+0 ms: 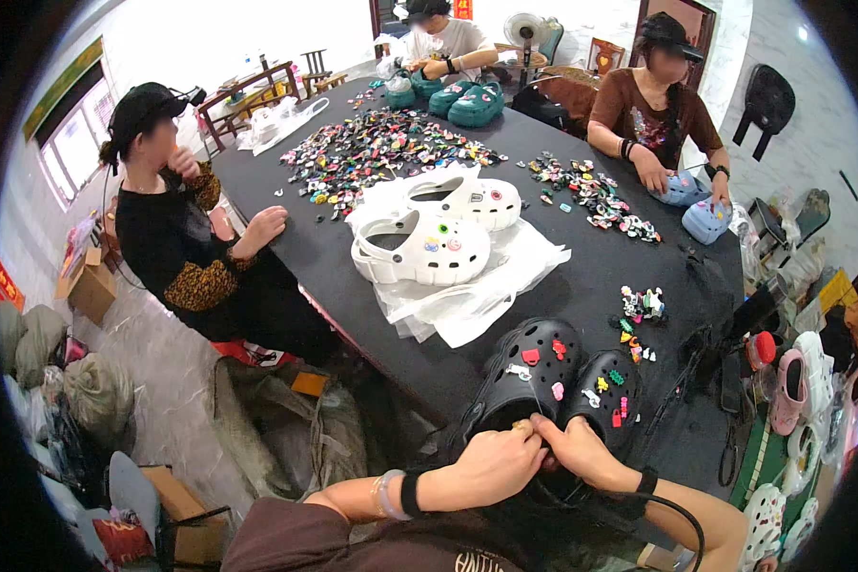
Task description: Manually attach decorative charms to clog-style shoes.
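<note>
Two black clogs stand side by side at the table's near edge, a left one (506,374) and a right one (596,385), both dotted with small coloured shoe charms. My left hand (505,464) and my right hand (589,456) meet over the heel openings of the clogs, fingertips pinched together. Whatever sits between the fingers is too small or hidden to name. A thin pale line rises from the fingertips toward the left clog. To the right of the clogs lies a small pile of loose charms (643,303).
White clogs (427,250) rest on plastic bags (477,310) mid-table. Beyond spreads a large heap of charms (372,153), with another heap (596,195) to the right. Three other people sit or stand around the table; one handles blue clogs (705,221). Shoes fill a rack at right.
</note>
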Action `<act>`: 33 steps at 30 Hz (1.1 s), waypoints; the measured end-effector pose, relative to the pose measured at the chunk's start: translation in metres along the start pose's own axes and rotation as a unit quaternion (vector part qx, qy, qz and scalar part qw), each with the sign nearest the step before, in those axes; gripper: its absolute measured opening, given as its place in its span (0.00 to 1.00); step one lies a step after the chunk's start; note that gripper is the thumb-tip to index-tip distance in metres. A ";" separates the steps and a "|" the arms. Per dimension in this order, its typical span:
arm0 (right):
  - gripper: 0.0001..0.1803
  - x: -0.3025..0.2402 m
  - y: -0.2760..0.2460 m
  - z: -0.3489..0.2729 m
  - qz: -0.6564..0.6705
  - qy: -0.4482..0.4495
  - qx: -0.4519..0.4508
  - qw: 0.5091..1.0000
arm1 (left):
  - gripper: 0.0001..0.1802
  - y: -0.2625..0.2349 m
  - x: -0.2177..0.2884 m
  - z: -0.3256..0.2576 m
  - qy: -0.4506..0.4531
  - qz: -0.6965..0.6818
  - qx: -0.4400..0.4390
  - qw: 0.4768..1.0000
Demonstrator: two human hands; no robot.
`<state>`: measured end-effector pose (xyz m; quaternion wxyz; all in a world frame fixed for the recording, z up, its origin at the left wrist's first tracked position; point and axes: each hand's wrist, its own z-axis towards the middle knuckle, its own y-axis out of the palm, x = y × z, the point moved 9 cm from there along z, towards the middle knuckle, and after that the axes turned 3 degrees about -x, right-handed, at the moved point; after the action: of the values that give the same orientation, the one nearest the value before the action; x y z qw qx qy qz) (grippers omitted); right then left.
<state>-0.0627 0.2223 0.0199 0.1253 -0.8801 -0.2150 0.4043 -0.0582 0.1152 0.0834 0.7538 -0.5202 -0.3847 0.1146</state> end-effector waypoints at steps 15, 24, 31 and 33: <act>0.15 0.022 -0.117 -0.114 0.308 -0.330 0.389 0.803 | 0.53 -0.052 -0.190 0.043 -0.035 0.049 0.169 0.984; 0.13 0.202 -0.232 -0.243 0.311 -0.080 0.644 0.694 | 0.27 0.007 -0.177 0.023 0.010 0.290 0.113 0.950; 0.27 0.352 -0.303 -0.237 0.017 0.215 0.640 0.738 | 0.34 0.002 -0.178 0.026 -0.055 0.208 0.078 0.973; 0.23 0.356 -0.323 -0.233 -0.033 0.226 0.652 0.723 | 0.35 -0.002 -0.182 0.021 -0.057 0.215 0.079 0.972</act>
<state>0.2325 0.6648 0.0625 0.7267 -0.6386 0.1073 0.2291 -0.1967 0.0250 0.0048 0.7270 -0.5218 -0.2961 0.3339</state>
